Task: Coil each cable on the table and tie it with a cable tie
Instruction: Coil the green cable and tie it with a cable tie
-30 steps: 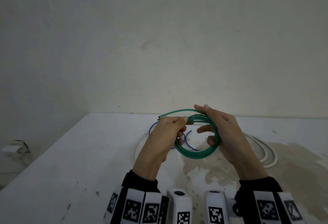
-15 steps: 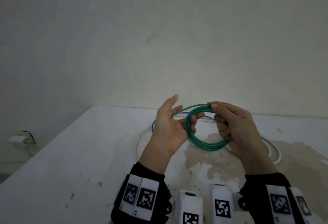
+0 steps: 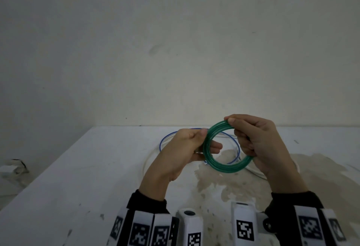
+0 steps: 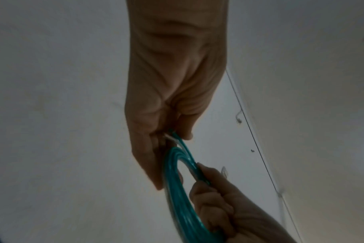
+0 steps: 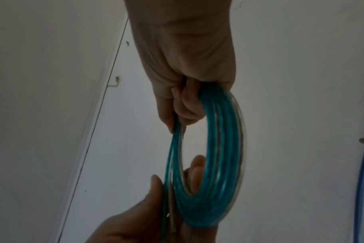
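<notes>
A green cable (image 3: 224, 166) wound into a small coil hangs in the air above the white table (image 3: 78, 177). My right hand (image 3: 255, 142) grips the coil's right side, its fingers curled round the strands (image 5: 218, 131). My left hand (image 3: 187, 148) pinches the coil's left side between thumb and fingers (image 4: 177, 139). The coil (image 4: 177, 189) shows edge-on in both wrist views. A blue cable (image 3: 163, 140) and a white cable (image 3: 148, 160) lie in loose loops on the table behind the hands.
The table meets a plain wall (image 3: 175, 51) at the back. A brownish stain (image 3: 224, 187) covers the table's right half. A white plug with a wire (image 3: 11, 168) lies on the floor at the left.
My left hand, open half a second ago, has closed on the coil's left side. The loose green end is now drawn into the coil. Both hands have shifted slightly right.
</notes>
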